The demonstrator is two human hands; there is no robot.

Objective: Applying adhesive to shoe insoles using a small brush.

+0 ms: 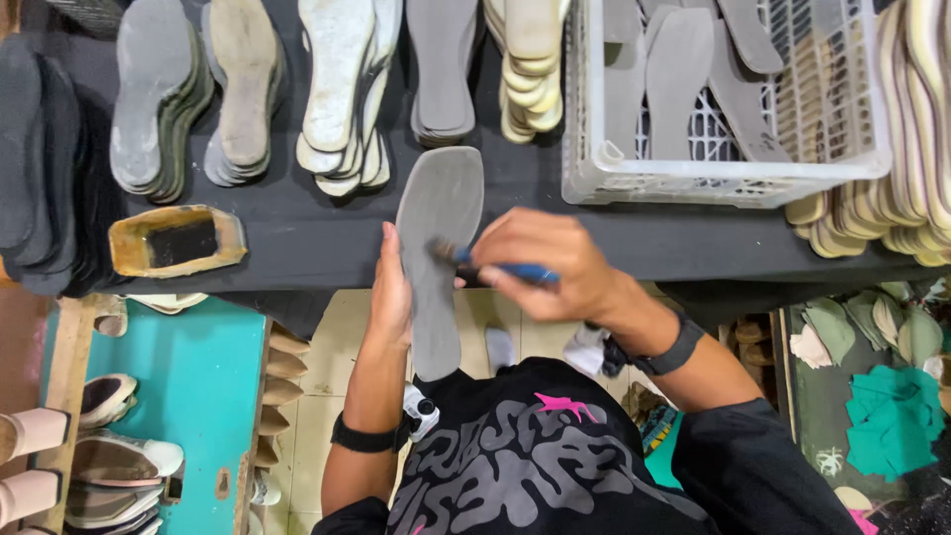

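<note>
My left hand point(390, 297) holds a grey shoe insole point(436, 213) by its left edge, toe pointing away from me over the black table point(317, 238). My right hand point(545, 263) grips a blue-handled brush point(515, 269), its bristle end touching the insole's middle. A glue-stained yellow tray point(176, 241) with dark contents sits on the table to the left of my left hand.
Several stacks of insoles point(337, 89) line the far side of the table. A white plastic crate point(728, 99) with grey insoles stands at the back right, tan soles point(892, 198) beside it. A teal shelf point(188, 396) with shoes is low left.
</note>
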